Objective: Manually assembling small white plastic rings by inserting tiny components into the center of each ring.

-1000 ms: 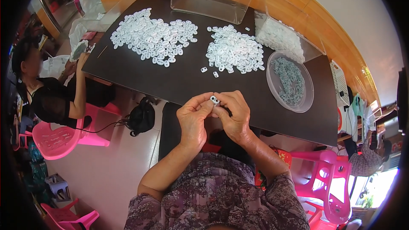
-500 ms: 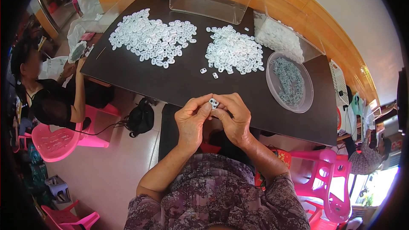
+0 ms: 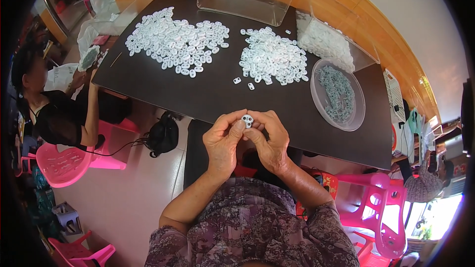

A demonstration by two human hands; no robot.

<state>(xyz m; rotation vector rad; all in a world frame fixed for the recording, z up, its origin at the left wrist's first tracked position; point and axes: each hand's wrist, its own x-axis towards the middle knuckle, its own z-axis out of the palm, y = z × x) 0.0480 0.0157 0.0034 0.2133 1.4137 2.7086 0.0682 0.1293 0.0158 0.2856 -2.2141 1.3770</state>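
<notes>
A small white oval plastic piece with two dark holes is held up at the table's near edge. My left hand pinches it from the left between thumb and forefinger. From the other side my right hand closes its thumb and fingers on the same piece, so the two hands almost touch. Beyond them, a heap of similar white plastic pieces lies on the dark table, with two loose ones nearer me. A wider spread of white oval pieces covers the far left.
To the right, a round clear tray holds many small greyish screw-like parts. Behind it, a clear bin leans, full of white pieces. Another clear box stands at the back. A co-worker sits at left near a pink chair.
The white piece is turned slightly between my fingertips and now faces up more squarely. Both hands stay in nearly the same place.
</notes>
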